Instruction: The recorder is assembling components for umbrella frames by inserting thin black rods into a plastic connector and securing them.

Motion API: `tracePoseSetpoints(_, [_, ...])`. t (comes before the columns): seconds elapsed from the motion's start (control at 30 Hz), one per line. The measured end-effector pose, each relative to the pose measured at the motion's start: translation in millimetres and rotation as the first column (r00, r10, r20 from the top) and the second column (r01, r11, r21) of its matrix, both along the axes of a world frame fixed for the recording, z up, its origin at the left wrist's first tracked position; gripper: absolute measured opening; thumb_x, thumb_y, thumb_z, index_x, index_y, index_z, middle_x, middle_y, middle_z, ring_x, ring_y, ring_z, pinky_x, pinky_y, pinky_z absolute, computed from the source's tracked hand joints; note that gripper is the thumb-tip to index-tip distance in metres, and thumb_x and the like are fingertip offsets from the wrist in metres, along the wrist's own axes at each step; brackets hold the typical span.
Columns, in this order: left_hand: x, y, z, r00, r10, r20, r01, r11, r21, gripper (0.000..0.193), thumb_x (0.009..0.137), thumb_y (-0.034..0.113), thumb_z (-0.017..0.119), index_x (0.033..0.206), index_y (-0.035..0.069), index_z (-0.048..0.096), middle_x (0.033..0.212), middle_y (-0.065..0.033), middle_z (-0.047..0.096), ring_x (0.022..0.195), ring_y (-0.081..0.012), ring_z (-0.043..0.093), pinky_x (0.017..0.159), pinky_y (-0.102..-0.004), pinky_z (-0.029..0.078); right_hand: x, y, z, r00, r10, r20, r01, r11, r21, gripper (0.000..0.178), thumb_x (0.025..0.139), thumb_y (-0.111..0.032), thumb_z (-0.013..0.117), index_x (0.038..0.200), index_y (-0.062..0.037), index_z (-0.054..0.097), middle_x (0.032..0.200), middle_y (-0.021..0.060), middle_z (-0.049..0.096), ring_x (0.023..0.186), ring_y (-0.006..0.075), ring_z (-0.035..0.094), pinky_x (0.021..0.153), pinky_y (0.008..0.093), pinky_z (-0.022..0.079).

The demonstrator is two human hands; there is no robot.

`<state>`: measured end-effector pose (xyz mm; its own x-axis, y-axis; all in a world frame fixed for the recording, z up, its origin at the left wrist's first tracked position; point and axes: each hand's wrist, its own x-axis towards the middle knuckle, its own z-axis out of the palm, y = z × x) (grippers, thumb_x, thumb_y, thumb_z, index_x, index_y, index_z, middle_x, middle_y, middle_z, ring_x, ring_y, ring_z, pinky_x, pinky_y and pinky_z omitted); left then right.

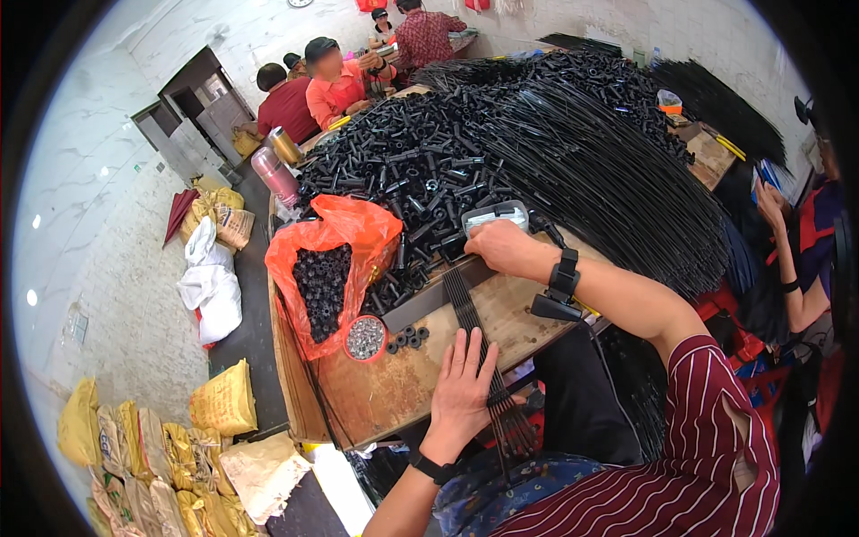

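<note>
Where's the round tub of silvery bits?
In the head view, the tub sits on the table left of centre, between the orange bag and loose black rings.

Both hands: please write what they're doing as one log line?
left hand: open over black rods | right hand: at clear container, grip unclear | nearby: orange bag

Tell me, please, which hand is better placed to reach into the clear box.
Likely the right hand: it is at the clear box, while the left hand lies on black rods.
</note>
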<state>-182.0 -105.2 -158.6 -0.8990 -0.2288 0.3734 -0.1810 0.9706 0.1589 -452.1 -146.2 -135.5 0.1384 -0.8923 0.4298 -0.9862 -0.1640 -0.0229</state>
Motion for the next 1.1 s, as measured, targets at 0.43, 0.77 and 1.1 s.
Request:
tracePoseSetpoints(0.43, [0,1,0,1.0,0.004,0.01,-0.005,1.0,0.03,0.082,0.074,0.058,0.065,0.13,0.001,0.049,0.141,-0.025,0.038,0.135,-0.041,0.031,0.11,-0.0479,0.027,4,1,4,1.0,-0.001,-0.017,0.001,1.0,0.016,0.009,0.072,-0.006,0.06,0.077,-0.0065,0.066,0.08,0.0106,0.062,0.076,0.0295,0.065,0.065,0.0387,0.052])
tracePoseSetpoints(0.77, [0,0,0,1.0,-0.002,0.003,0.002,0.999,0.032,0.082,0.074,0.058,0.065,0.129,0.0,0.049,0.141,-0.0252,0.038,0.135,-0.0407,0.031,0.11,-0.0478,0.028,8,0,6,0.999,0.029,-0.023,-0.029,1.0,-0.001,0.01,0.07,-0.004,0.06,0.077,-0.0061,0.066,0.081,0.0099,0.062,0.078,0.029,0.065,0.066,0.0386,0.052])
tracePoseSetpoints(1.1, [1,-1,-2,1.0,0.004,0.003,-0.004,1.0,0.019,0.082,0.073,0.06,0.064,0.128,0.0,0.05,0.142,-0.0249,0.037,0.135,-0.0404,0.031,0.11,-0.0478,0.027,14,-7,8,0.997,0.08,0.02,-0.08,0.997,-0.019,0.009,0.07,-0.002,0.061,0.078,-0.0061,0.064,0.081,0.0088,0.06,0.08,0.029,0.064,0.068,0.038,0.052])
